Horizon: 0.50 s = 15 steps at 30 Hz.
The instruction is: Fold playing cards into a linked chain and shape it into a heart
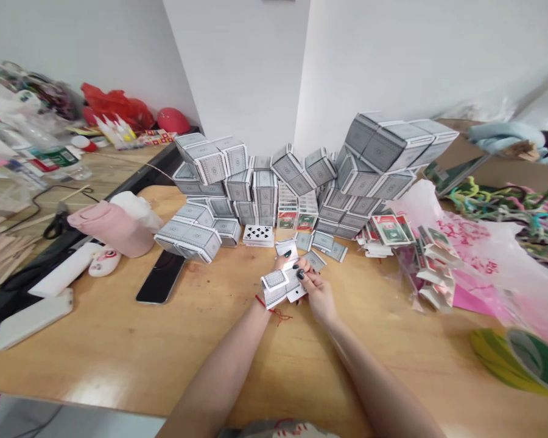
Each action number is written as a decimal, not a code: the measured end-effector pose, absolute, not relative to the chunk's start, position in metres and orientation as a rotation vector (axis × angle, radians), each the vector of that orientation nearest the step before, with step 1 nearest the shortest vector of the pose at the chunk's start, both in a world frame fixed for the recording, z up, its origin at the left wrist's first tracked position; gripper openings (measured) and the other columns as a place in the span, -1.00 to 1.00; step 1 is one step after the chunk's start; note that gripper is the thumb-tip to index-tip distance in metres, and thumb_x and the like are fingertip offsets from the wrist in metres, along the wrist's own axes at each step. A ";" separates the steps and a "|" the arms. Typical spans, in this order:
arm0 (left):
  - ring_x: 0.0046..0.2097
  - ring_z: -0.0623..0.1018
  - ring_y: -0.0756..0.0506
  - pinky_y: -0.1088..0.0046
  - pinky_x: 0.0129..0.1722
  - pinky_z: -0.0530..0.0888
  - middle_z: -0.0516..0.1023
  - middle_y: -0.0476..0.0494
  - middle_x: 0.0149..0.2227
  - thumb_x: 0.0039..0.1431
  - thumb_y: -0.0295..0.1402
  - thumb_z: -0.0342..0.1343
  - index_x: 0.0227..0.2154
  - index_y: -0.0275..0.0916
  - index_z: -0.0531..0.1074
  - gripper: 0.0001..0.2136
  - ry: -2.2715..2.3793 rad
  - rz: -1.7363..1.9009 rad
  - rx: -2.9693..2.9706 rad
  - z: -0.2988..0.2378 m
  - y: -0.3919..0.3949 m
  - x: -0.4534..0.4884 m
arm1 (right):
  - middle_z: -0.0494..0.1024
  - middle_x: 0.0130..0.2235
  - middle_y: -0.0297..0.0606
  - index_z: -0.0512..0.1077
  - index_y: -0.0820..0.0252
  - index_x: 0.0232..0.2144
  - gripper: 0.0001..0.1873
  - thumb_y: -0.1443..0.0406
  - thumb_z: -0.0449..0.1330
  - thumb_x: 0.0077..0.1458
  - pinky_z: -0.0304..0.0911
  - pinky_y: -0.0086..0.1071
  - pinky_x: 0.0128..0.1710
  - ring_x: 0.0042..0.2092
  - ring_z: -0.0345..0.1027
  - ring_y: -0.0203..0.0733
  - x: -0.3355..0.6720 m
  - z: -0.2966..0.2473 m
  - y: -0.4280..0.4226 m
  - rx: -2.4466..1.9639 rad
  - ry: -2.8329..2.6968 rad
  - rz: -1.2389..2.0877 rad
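Note:
Folded playing cards with grey patterned backs are joined into a small open shape between my hands. My left hand is closed on them, partly hidden behind the cards. From the right, the fingers of my right hand pinch the same cards near a card showing its white face. Just beyond my hands lie several loose bent cards, backs up. A stack of playing cards, with a spade card on top, rests to their left. Behind stand many blocks folded from cards, piled in uneven tiers.
A black phone, a pink roll and a white power bank lie left. Card boxes, opened boxes, a plastic bag and a yellow-green tape roll are right. A wall rises behind.

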State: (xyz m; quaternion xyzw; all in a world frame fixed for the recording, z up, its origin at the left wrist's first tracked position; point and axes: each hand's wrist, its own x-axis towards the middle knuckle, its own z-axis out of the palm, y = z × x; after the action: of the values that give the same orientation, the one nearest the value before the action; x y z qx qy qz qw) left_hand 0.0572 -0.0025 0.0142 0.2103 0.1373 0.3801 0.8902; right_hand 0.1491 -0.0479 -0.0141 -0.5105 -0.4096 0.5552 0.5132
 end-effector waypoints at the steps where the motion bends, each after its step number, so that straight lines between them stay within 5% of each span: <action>1: -0.58 0.28 0.02 0.48 -0.62 0.33 0.14 0.02 -0.65 -0.03 0.00 -0.15 -0.66 -0.26 0.14 -0.61 0.274 0.792 0.434 0.014 -0.002 0.057 | 0.35 -0.76 -0.37 0.34 0.23 -0.71 -0.59 0.04 0.13 -0.08 0.05 -0.46 -0.70 -0.72 0.14 -0.34 0.149 -0.015 -0.047 -1.220 -0.980 1.350; 7: -0.59 0.34 0.00 0.45 -0.65 0.33 0.30 -0.03 -0.60 0.04 0.03 -0.20 -0.44 -0.28 0.32 -0.56 0.260 0.823 0.495 0.009 -0.003 0.052 | 0.36 -0.71 -0.37 0.36 0.23 -0.66 -0.63 0.05 0.17 -0.12 0.05 -0.47 -0.69 -0.70 0.12 -0.37 0.155 -0.014 -0.043 -1.125 -0.917 1.502; 12: -0.32 0.47 -0.15 0.31 -0.34 0.39 0.47 -0.22 -0.38 0.03 0.08 -0.25 -0.31 -0.32 0.41 -0.44 0.390 0.983 0.601 0.010 0.004 0.049 | 0.34 -0.66 -0.40 0.36 0.19 -0.58 -0.71 0.08 0.22 -0.17 0.03 -0.47 -0.67 -0.65 0.12 -0.37 0.165 -0.010 -0.038 -1.011 -0.707 1.484; 15: -0.24 0.46 -0.11 0.32 -0.21 0.37 0.47 -0.20 -0.28 0.02 -0.04 -0.11 -0.32 -0.29 0.42 -0.59 0.695 1.339 0.765 0.009 0.013 0.039 | 0.37 -0.59 -0.38 0.36 0.18 -0.52 -0.74 0.11 0.24 -0.20 0.05 -0.47 -0.65 -0.61 0.15 -0.36 0.175 -0.008 -0.034 -1.017 -0.634 1.377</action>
State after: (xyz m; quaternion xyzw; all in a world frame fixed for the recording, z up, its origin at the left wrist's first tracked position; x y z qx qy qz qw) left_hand 0.0387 0.0127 0.0087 0.3383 0.3076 0.5925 0.6632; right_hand 0.1747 -0.0339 -0.0080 -0.4409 -0.2747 0.5969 0.6114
